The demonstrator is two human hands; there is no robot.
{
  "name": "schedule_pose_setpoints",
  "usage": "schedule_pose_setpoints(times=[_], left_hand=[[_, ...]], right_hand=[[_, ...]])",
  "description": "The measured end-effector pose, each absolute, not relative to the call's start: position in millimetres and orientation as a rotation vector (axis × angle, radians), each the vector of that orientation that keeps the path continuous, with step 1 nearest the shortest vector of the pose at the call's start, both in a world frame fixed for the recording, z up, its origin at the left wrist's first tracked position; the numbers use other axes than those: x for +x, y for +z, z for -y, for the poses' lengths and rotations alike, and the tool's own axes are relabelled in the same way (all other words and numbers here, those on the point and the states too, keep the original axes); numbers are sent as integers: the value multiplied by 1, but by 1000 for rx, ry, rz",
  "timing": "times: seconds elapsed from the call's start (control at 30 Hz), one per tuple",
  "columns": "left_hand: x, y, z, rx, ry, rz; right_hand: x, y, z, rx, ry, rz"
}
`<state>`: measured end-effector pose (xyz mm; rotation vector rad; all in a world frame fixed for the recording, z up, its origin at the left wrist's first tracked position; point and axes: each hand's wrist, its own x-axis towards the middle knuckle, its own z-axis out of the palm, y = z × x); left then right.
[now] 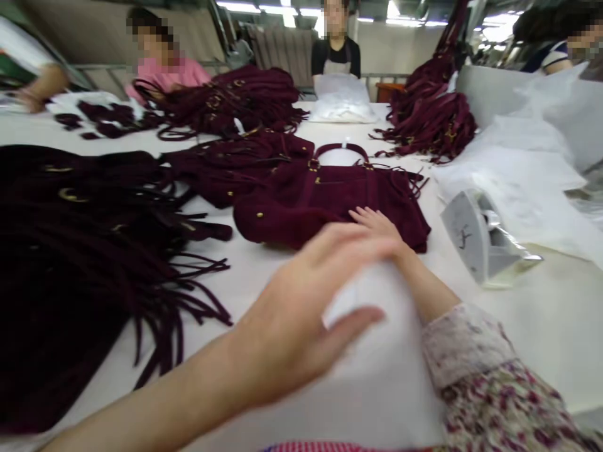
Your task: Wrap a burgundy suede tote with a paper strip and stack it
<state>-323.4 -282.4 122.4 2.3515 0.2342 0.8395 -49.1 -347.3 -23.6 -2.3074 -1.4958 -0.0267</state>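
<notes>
The person's left hand (301, 314) is gripping a white sheet (377, 351), thumb below and fingers curled over its top edge, keeping it lifted off the white table (541, 314). The right hand (377, 221) is resting flat, fingers spread, on the maroon bag (330, 201) just beyond, apparently pinning it still.

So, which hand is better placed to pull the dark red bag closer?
Probably the right hand: its fingers already rest on the bag. The left hand is busy gripping white material.
</notes>
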Motion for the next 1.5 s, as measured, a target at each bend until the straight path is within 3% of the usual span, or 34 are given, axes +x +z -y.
schedule_pose_setpoints(times=[0.13,0.27,0.6,0.8,1.0,1.1,1.2,1.3,1.5], left_hand=[[-320,60,203,2138,886,-753],[-315,17,160,1929,1041,-982],[-321,-21,146,1633,888,-841],[-300,-10,119,1605,1065,-763],[-335,6,104,2019,859,-811],[-345,20,126,2189,994,-865],[-342,32,162,2695,1121,-409],[-333,28,182,2961,768,243],[-331,2,147,2615,470,72]], right_hand=[[-50,-31,355,-2185,-7,1621],[-52,-36,358,-2203,-58,1677],[-50,-52,358,-2222,-52,1708],[-49,-56,359,-2220,-26,1718],[-54,-55,357,-2201,-14,1746],[-56,-53,355,-2225,-12,1745],[-56,-52,354,-2242,-19,1742],[-55,-54,354,-2241,-27,1757],[-58,-58,353,-2237,-64,1803]])
